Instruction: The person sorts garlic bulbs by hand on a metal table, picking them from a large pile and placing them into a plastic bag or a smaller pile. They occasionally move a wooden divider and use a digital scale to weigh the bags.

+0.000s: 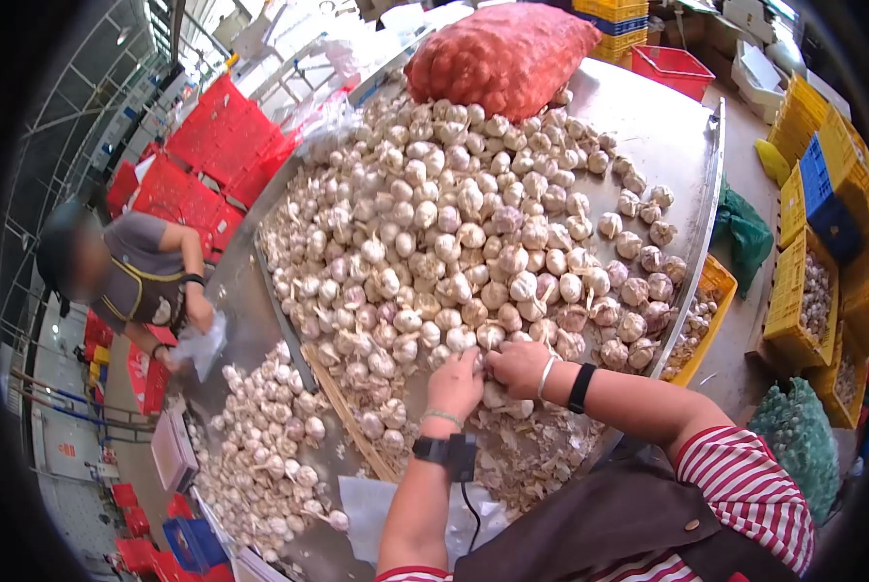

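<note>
A large heap of garlic bulbs point(444, 233) covers the metal table point(638, 102). At the near edge of the heap, my left hand point(453, 390) has its fingers closed on a garlic bulb, mostly hidden by the fingers. My right hand point(520, 370) is curled beside it, its fingertips meeting the left ones at the same bulb. Loose papery garlic skins point(536, 451) lie in a pile just below both hands. A wooden strip point(345, 407) left of my hands divides the heap from a second pile of garlic bulbs point(270, 436).
A red mesh sack point(502, 58) of garlic lies at the table's far end. A yellow crate point(708, 315) stands against the right edge. Across on the left, another person point(148, 272) holds a clear plastic bag point(202, 346). More yellow crates point(788, 291) are stacked at right.
</note>
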Demonstrator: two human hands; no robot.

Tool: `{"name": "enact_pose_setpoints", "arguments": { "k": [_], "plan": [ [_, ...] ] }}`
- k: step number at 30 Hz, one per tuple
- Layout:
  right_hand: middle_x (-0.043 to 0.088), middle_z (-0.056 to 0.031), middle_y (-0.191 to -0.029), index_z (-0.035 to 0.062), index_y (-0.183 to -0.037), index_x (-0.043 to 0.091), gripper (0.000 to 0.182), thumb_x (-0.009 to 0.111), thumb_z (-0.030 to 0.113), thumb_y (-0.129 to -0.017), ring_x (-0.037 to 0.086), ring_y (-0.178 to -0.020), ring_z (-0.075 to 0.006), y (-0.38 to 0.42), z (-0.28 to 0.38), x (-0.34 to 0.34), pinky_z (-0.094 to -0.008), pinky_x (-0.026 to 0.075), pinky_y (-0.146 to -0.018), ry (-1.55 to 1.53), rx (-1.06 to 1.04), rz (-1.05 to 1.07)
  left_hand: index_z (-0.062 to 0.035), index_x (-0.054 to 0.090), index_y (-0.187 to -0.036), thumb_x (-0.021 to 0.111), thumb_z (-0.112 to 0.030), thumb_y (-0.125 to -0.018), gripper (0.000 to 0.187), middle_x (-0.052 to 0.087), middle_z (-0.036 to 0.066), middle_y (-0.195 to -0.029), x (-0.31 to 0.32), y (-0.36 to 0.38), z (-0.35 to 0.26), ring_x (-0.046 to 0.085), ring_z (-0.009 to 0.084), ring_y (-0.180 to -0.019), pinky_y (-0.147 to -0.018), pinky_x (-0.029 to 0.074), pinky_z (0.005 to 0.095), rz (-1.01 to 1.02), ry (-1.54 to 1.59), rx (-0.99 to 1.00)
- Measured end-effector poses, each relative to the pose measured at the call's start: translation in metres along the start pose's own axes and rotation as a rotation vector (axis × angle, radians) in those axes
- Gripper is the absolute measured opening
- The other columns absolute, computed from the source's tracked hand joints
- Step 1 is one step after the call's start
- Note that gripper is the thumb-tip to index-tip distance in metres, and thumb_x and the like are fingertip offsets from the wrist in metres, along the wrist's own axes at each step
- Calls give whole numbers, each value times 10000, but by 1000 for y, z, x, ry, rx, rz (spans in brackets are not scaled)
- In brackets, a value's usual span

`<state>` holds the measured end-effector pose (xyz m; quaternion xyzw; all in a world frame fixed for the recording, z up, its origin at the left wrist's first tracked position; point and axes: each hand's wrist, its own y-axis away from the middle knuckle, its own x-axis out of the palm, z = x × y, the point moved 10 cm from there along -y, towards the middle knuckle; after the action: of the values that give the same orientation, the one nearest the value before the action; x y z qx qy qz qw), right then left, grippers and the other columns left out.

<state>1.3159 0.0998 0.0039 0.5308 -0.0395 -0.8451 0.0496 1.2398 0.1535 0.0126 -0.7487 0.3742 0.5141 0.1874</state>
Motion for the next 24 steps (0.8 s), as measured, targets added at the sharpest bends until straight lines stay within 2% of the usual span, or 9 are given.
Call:
{"name": "enact_pose_setpoints", "arguments": {
  "k": [2,6,8,10,13,16,18,20,24],
  "plan": [
    [650,-147,-942,82,-1062,613,353,678,245,-756,647,-889,-348,2,-12,-9,-437,520,-772,-114,39,36,-76,567,-1244,613,-212,-887,386,654,162,-1121,-21,10,3,648,348,-976,-829,518,413,-53,160,-30],
    [678,-105,-1008,69,-1208,595,636,802,445,-739,654,-943,-249,31,-19,-53,-330,516,-831,-809,251,-30,-54,480,-1366,603,-206,-931,477,652,122,-1085,3,57,36,647,202,-928,-782,542,313,-66,1353,-333],
    [663,-91,-1057,63,-1211,586,630,811,428,-749,637,-973,-217,27,3,-44,-312,507,-841,-1146,60,-119,-15,455,-1358,587,-170,-938,467,632,127,-1126,19,91,6,652,214,-912,-744,562,315,79,1815,-470],
    [653,-146,-1092,121,-1228,582,600,762,451,-759,650,-958,-292,38,56,-58,-371,519,-825,-1110,-211,-129,-10,459,-1330,603,-200,-932,464,609,136,-1138,28,122,-32,642,219,-924,-675,587,341,356,2278,-297],
    [626,-149,-1038,106,-1151,587,503,753,368,-755,619,-953,-345,58,124,-37,-430,497,-822,-650,-495,102,-19,455,-1319,684,-274,-876,560,596,111,-1090,30,139,-14,607,224,-1001,-599,605,348,-127,1444,-242],
    [600,-147,-1025,89,-1112,586,480,751,357,-749,590,-992,-369,69,157,6,-464,471,-851,-529,-604,320,-23,462,-1316,702,-269,-857,574,579,118,-1129,55,160,-24,599,226,-1036,-601,608,338,-30,1919,-273],
    [589,-157,-1074,84,-1144,579,515,757,362,-749,578,-1029,-372,67,164,17,-457,467,-881,-560,-609,280,-25,466,-1314,713,-265,-844,583,567,123,-1154,62,177,-27,593,227,-1058,-603,610,331,31,2319,-265],
    [579,-166,-1117,82,-1188,568,541,750,379,-773,562,-1070,-370,60,153,-5,-453,463,-908,-643,-584,-89,-28,470,-1313,725,-262,-831,593,556,127,-1180,55,188,-26,587,229,-1081,-604,612,324,60,2683,-173],
    [597,-177,-1144,53,-1197,575,514,668,439,-870,575,-1086,-351,53,126,-9,-427,467,-931,-659,-431,-6,-32,479,-1309,748,-255,-805,613,533,136,-1232,7,187,-3,576,232,-1127,-607,616,310,140,3185,167]
  ]
}}
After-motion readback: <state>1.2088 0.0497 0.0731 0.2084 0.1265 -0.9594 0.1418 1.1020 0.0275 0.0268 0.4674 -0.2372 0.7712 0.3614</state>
